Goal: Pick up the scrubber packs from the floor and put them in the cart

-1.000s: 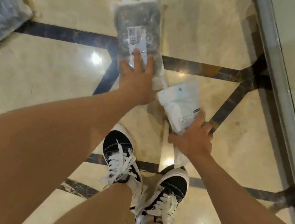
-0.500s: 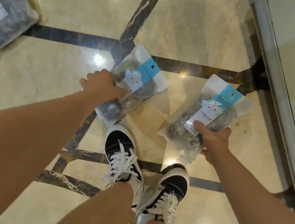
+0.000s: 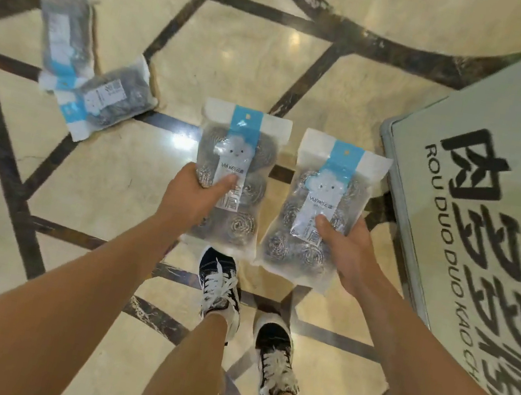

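Now — one scrubber pack per hand.

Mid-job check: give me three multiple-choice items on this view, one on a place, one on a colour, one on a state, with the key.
1. Where is the lettered sign panel?
A. right of the held packs
B. left of them
C. under the shoes

2. What colour is the strip on the left-hand pack?
A. red
B. light blue
C. green

3. What is the right hand doing?
A. hanging idle
B. pressing the floor
C. holding the right-hand pack

Key: 1 A, the panel fills the right edge. 2 B, a light blue band runs down its front. 3 C, the thumb lies on the front and the fingers go behind, as with the left hand.
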